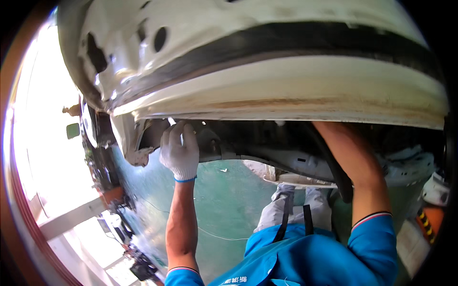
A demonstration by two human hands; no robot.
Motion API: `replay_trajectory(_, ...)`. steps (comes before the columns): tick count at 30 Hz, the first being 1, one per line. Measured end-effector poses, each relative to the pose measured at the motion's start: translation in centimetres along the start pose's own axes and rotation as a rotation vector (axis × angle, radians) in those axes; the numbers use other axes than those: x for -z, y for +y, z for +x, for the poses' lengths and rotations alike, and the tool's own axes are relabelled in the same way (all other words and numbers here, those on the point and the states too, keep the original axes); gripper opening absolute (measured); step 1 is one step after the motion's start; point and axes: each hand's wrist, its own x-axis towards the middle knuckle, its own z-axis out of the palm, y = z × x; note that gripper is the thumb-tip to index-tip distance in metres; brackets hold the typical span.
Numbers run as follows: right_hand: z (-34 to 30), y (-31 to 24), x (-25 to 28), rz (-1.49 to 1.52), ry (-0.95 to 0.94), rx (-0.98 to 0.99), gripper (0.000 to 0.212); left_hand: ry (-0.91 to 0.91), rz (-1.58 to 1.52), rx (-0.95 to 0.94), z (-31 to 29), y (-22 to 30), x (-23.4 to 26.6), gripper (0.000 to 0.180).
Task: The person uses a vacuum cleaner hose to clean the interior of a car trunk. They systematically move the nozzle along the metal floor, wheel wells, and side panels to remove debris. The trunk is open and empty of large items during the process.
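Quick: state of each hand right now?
Left hand: partly curled at the lower edge of the pale car panel; can't tell whether it holds anything.
Right hand: hidden behind that panel, only the arm showing; grip cannot be told.

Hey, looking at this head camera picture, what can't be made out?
All in the head view:
- Right hand: hidden by the white panel; only the right arm shows.
- Anything in the gloved left hand: its own fingers and back block the view.
- Background outside, far left: washed out by glare.
- White object, far right: cut off by the dark rim.
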Motion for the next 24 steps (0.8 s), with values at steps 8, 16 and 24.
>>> replay_trajectory(8, -13.0, -5.4, 9.6, 0.084, 0.188, 0.159, 0.108, -0.006, 0.044, -0.117, 0.6, 0.9, 1.9, 0.028)
replay_trajectory(16, -13.2, -8.6, 9.6, 0.588, -0.066, 0.151, 0.100, -0.355, -0.276, -0.248, -3.3, 13.8, 2.4, 0.101)
replay_trajectory(24, -15.3, -13.3, 10.5, 1.167, -0.224, -0.206, 0.098, -0.122, -0.316, -0.218, -4.3, 14.0, -2.9, 0.053)
